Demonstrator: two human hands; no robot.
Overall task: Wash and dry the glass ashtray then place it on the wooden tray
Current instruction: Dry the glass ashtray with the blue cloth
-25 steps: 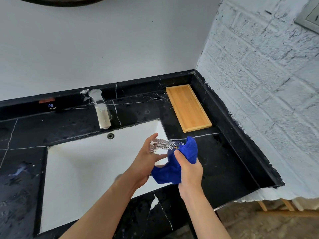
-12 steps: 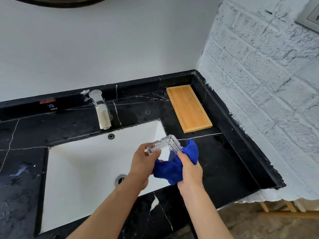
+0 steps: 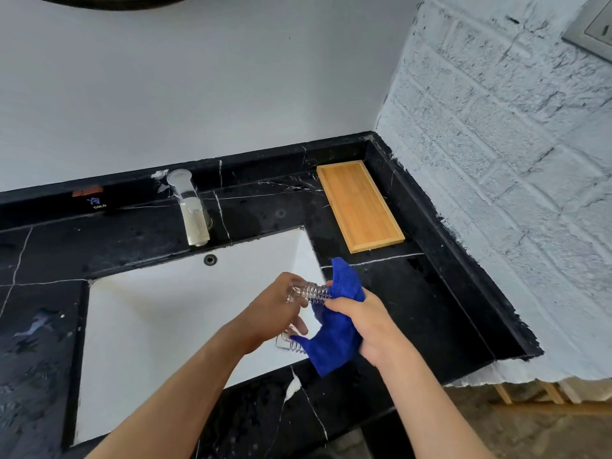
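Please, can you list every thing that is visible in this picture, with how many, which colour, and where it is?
glass ashtray: 1, clear, held on edge over the sink's right side
cloth: 1, blue, wrapped against the ashtray
wooden tray: 1, light brown, back right of the countertop, nothing on it
faucet: 1, silver, behind the sink
sink: 1, white, set in the countertop
countertop: 1, black with white veins
wall socket: 1, grey, top right on the brick wall
left hand: 1, holding the ashtray
right hand: 1, holding the cloth
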